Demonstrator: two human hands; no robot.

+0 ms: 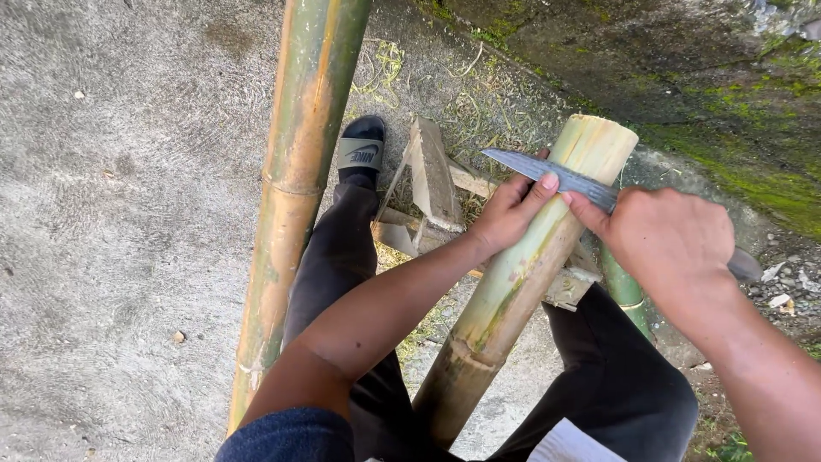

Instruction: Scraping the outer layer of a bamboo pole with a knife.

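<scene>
The right hand (676,244) is clenched round the handle of a long knife (547,175), whose dark blade lies across the pale bamboo pole (522,274) a little below its cut top end. The left hand (509,214) grips that pole from the side, fingers wrapped round it, thumb lying just beside the blade where it crosses. The pole leans steeply between the person's knees, its lower end hidden behind the dark trousers (616,376), its upper part resting by a rough wooden block (434,175) with a few offcuts around it.

A second, thicker green bamboo pole (295,171) stands well apart to the left, slanting over the concrete floor (128,214). Beyond the block a foot in a black slide sandal (361,150) is planted among loose shavings. A mossy wall (727,77) runs along the right.

The worry, to my eye, is that left thumb: it sits right under the edge, and should the blade skid along the smooth round skin, it would meet the thumb first. The pole is braced only by a hand and the legs, so it could roll or slip under pressure. The bare toes are near too. I cannot quite tell whether the edge has bitten into the bamboo or merely rests on it.
</scene>
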